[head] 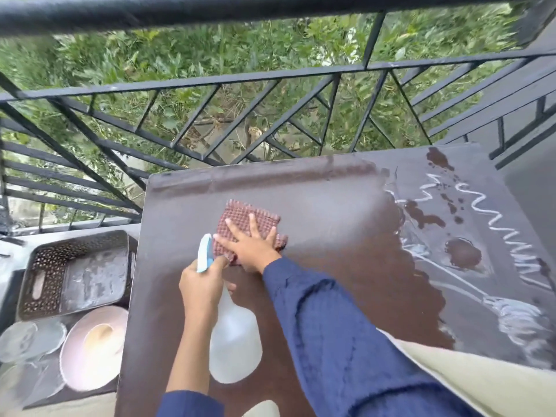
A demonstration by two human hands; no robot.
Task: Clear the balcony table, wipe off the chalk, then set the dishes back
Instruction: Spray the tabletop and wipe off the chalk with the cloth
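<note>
The right hand (254, 248), fingers flat, presses the cloth (240, 218) well inside the counter's (331, 206) edges; the left hand (200, 284) grips the spray bottle (234, 341).

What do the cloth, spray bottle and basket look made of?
Cloth: woven fabric, apparently, from its reddish waffle grid. Spray bottle: translucent whitish plastic, matte, with blue trigger. Basket: probably moulded brown plastic, given perforated walls and cut-out handle.

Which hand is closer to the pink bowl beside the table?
Left. The left hand, gripping the spray bottle, is just right of the pink bowl, over the table. The right hand presses flat on the cloth, farther right and away.
</note>
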